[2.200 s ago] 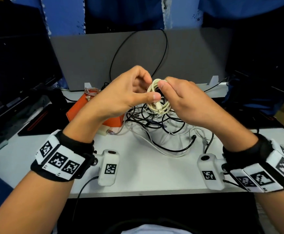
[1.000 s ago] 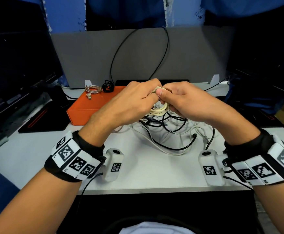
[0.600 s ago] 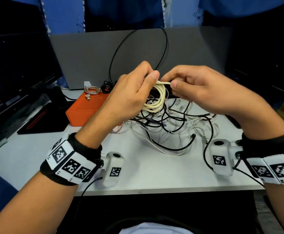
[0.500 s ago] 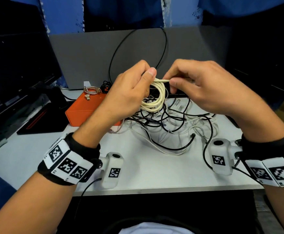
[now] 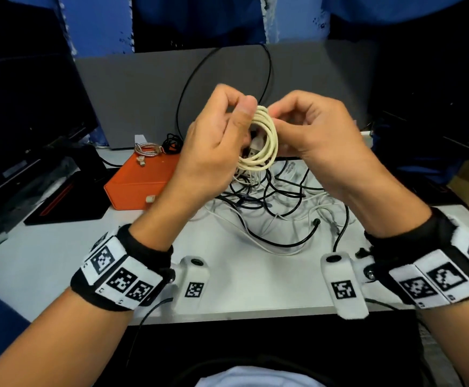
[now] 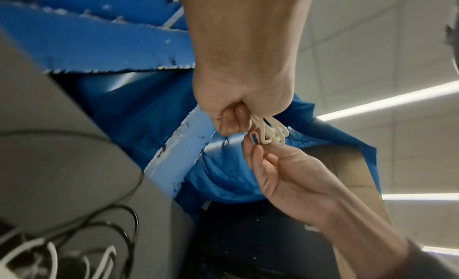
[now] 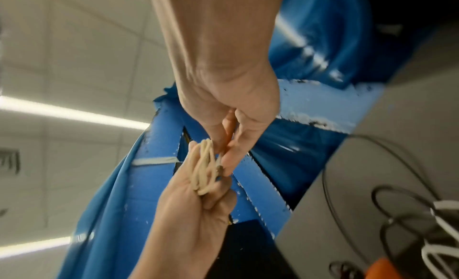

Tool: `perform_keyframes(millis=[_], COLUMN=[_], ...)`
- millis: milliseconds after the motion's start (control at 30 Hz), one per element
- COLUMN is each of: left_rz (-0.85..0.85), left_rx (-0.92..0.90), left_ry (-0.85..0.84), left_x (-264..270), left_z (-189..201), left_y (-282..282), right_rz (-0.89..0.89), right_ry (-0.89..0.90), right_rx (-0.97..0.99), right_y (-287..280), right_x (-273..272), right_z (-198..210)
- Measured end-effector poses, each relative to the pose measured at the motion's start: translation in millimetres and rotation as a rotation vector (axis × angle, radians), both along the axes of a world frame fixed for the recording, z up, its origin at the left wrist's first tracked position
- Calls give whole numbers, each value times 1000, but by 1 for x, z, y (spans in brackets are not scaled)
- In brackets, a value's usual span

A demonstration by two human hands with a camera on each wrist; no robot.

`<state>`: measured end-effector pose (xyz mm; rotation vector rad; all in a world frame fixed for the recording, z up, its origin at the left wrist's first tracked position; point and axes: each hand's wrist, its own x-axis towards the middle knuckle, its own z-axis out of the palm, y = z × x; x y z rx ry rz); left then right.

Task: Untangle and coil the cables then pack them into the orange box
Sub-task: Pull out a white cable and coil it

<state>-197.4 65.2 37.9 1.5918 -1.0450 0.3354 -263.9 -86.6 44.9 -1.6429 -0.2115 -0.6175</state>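
A white table (image 5: 46, 263) carries the scene. Behind it stands a grey panel (image 5: 133, 88), and a thin black wire (image 5: 184, 88) makes a tall loop in front of this panel. Above the panel hangs blue cloth (image 5: 99, 23). A black monitor (image 5: 24, 107) stands at the left, tilted, and a flat black device with a red stripe (image 5: 60, 196) lies near its foot on the table. In both wrist views white ceiling tiles (image 6: 372, 47) and long strip lights (image 7: 69, 113) are seen overhead.

Head view looks down; both wrist views look up, sharing the cream coil (image 5: 264, 141).
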Motion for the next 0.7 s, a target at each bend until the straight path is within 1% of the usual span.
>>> perform_keyframes(millis=[67,200,333,400,467,533,633,700], left_rz=[103,133,137,135,100,82,148,231], left_rx=[66,120,161,170,141,115,118,107], left_ry=[-115,-207,-216,-211,-209,-238,-305,-363], left_x=[-1,-5,1,2,2,2,3,2], left_z=[0,3,4,3,2,3,6,8], left_y=[4,11,13,14,16,18,17,16], right_rz=[119,265,258,289,371,477,540,567], right_ry=[83,197,182,199,243,292,328,353], right_rx=[179,378,524,585,621,596,486,525], right_y=[4,7,13,16,16,16,16,14], right_x=[2,6,10,11,9,4,0,0], right_z=[-3,-8,-11,-12,-12,-10,-7,-5])
